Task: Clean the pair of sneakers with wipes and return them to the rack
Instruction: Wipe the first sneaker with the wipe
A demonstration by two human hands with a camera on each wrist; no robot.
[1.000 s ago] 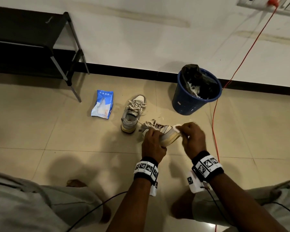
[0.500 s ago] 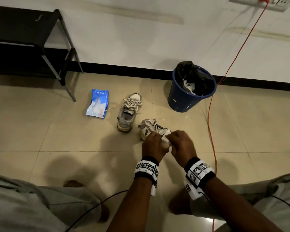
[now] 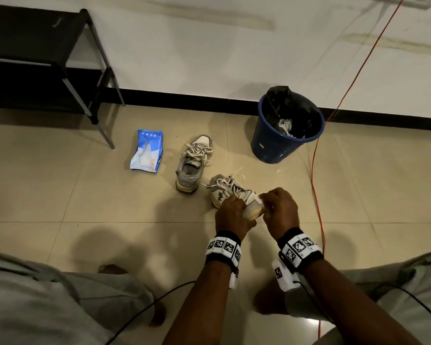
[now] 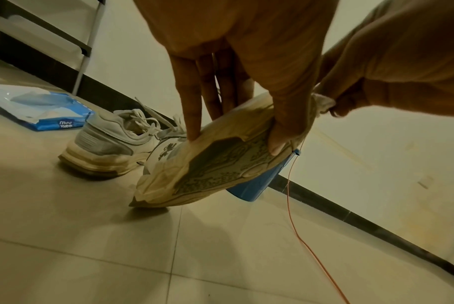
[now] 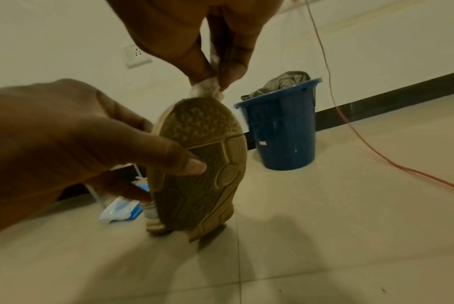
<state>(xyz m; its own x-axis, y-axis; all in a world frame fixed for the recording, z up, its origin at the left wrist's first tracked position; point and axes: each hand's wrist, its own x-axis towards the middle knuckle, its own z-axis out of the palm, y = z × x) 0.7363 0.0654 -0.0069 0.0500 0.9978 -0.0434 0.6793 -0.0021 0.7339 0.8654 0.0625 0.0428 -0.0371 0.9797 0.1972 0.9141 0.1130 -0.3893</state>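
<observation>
While the grey-and-white laced sneaker with the yellowed rubber sole [image 3: 230, 195] stands tipped on its toe on the beige floor tiles, the left hand [image 3: 232, 215] clamps it, fingers over the upper and thumb across the tread. Right hand [image 3: 280, 212] pinches a crumpled white wipe [image 5: 207, 87] against the raised heel end. Compared with a second ago the shoe sits lower, nearer the floor, and the wipe has returned to the heel rim after a pass nearer the left hand. Judgement: sole-edge scrubbing of this shoe is in progress, not finished.

Second matching grey sneaker [image 3: 193, 166] rests upright just beside it, untouched for now. Blue-and-white soft pack of wipes [image 3: 147, 151] lies further left. Blue plastic bin with black liner [image 3: 285, 130] stands behind, used wipes inside. Black metal shoe rack [image 3: 45, 56] is well apart, upper left; an orange cable [image 3: 316, 170] runs right of the hands, clear of the route.
</observation>
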